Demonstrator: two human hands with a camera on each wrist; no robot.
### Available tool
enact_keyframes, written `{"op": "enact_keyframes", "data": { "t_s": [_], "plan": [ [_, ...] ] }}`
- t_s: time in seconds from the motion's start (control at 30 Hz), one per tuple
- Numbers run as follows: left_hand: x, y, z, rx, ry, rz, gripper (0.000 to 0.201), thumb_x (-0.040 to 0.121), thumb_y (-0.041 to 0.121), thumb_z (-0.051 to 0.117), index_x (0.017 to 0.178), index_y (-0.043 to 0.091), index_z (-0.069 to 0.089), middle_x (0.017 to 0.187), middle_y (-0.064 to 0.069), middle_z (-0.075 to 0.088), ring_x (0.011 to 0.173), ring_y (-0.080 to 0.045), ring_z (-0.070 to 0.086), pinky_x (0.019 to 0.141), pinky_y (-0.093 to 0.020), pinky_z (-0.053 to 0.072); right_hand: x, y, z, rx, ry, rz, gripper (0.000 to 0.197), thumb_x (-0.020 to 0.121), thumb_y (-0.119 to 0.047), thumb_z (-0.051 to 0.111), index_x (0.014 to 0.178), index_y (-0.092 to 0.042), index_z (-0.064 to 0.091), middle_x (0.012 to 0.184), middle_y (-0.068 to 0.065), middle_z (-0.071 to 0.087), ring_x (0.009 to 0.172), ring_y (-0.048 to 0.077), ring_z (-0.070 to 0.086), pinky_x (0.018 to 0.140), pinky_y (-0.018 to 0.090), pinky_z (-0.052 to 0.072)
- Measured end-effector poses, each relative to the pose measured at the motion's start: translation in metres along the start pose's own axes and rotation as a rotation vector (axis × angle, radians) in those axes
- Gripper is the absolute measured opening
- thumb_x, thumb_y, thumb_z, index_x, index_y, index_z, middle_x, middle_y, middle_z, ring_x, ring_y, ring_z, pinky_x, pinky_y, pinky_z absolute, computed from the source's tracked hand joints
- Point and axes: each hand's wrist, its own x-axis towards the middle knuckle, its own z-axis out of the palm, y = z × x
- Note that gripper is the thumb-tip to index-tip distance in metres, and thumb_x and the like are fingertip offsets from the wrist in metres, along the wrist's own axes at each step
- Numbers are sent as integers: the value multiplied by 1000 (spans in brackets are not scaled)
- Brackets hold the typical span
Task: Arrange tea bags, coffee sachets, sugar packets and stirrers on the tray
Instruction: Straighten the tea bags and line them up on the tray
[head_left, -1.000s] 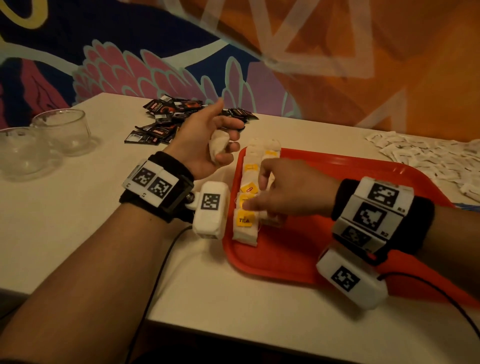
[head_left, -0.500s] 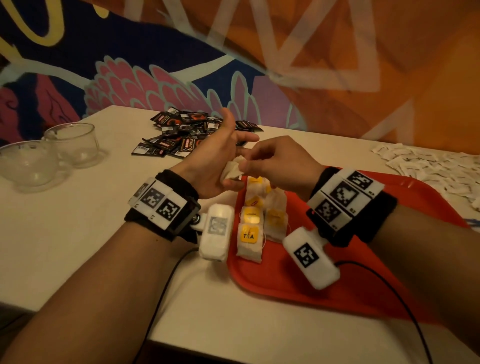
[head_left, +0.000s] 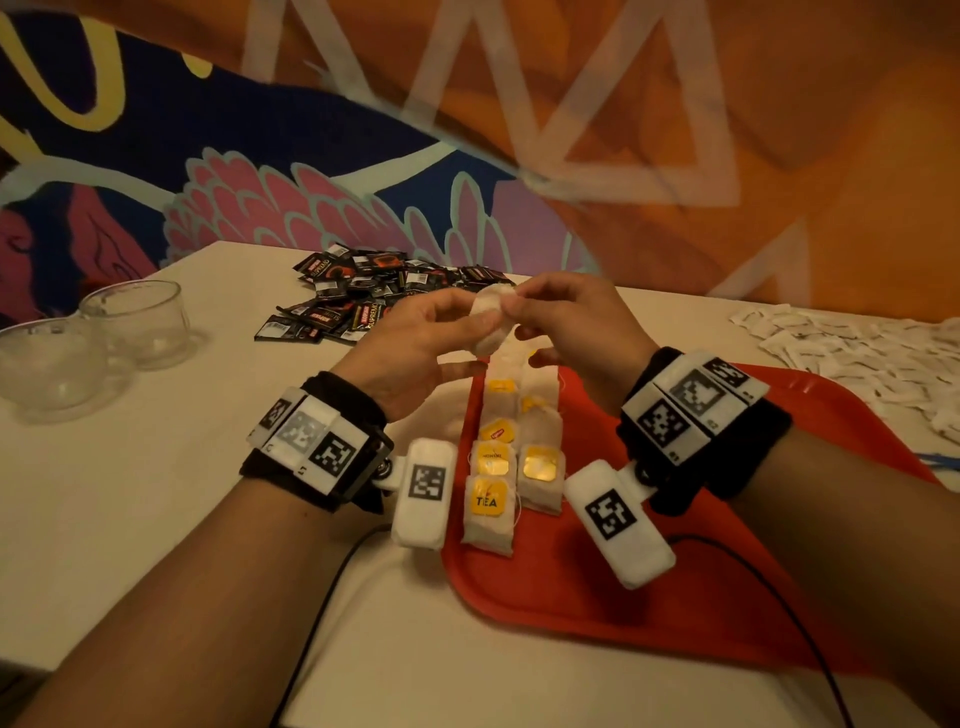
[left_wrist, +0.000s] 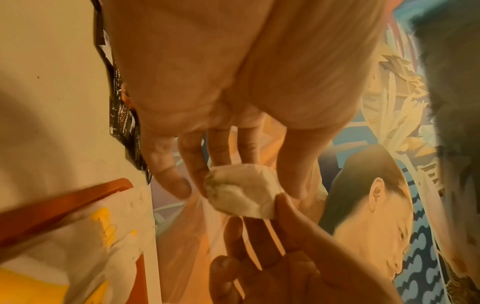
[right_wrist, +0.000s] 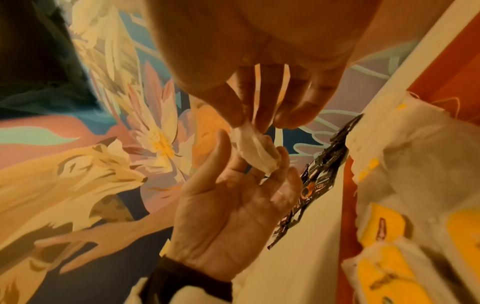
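Tea bag (head_left: 488, 323) first: we hold one white, crumpled bag up in the air above the far left end of the red tray (head_left: 701, 597), passed between our two hands. Our left hand (head_left: 415, 348) is mostly open, its fingers (left_wrist: 192, 164) nearly straight, with the bag (left_wrist: 241, 191) pinched between the thumb and the fingertips. Our right hand (head_left: 566, 332) pinches the top corner of the same bag (right_wrist: 255, 150) between thumb and forefinger, while its other fingers (right_wrist: 301, 102) curl loosely and touch nothing.

On the tray, along its left side, two rows of tea bags (head_left: 511, 457) lie flat with yellow tags up (the nearest tag reads TEA). Beyond the tray's far left corner a heap of black coffee sachets (head_left: 374, 296) lies on the bench (head_left: 156, 493). Past the tray's far right edge white sugar packets (head_left: 857, 358) are scattered on the bench. Well to the left of the tray stand two clear glass cups (head_left: 135, 322), side by side.
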Motion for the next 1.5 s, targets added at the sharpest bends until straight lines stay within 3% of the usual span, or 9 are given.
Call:
{"op": "enact_keyframes", "data": {
  "t_s": [0.1,0.23,0.47,0.67,0.8,0.93,1.1,1.33,1.5],
  "plan": [
    [2,-1,-1,38,81,32,13,90,21,63,99,13,68,101,-2,71,96,-17,67,78,-30,55,-1,1,1,-89,-20,-59,15,92,-20,67,78,-24,65,85,-2,65,81,16,60,62,29,49],
    [4,-3,-1,56,145,93,10,93,16,62,97,12,70,102,-5,72,96,-19,69,80,-32,58,-1,4,1,-155,-36,-96,6,90,-26,70,88,-21,68,91,1,70,84,18,66,64,28,53],
    [5,-3,0,10,183,148,9,94,11,61,94,9,69,98,-6,72,86,-17,72,69,-28,58,-5,4,-3,-211,-119,-25,8,86,-20,75,80,-17,70,83,7,75,76,19,73,62,27,52],
    [4,-3,1,24,185,147,9,95,12,61,96,11,70,96,-4,73,85,-15,72,67,-27,58,-12,-6,-2,-71,-211,95,14,86,-15,75,95,-9,66,89,13,75,77,21,74,64,28,56],
    [3,-1,0,43,150,112,8,95,14,61,95,13,68,91,-2,72,82,-16,70,69,-29,58,-21,-10,-6,-140,-273,175,8,84,-11,76,81,-11,69,83,8,75,76,17,72,61,25,52],
    [4,1,-4,32,186,85,7,96,19,63,97,15,68,77,3,67,68,-12,63,66,-27,51,-39,-3,-17,-200,-385,344,21,83,-7,75,66,-10,64,66,5,68,61,11,65,54,20,50],
    [4,0,-4,44,206,59,6,96,21,64,97,17,67,78,4,66,66,-10,62,64,-25,50,-70,15,-29,-211,-512,545,2,85,-1,70,83,-2,70,71,8,71,61,12,66,53,19,52],
    [3,0,-3,83,212,30,3,95,22,65,94,20,68,79,5,66,69,-10,62,65,-26,51,-79,22,-32,-273,-535,614,2,87,-2,68,85,-2,68,71,12,71,63,16,67,54,21,53],
    [3,-1,-2,86,217,28,3,95,21,65,93,19,67,78,5,66,68,-9,62,65,-26,50,-80,28,-24,-331,-553,580,16,88,-2,69,83,-5,54,68,14,70,54,16,65,51,22,53]
  ]
}}
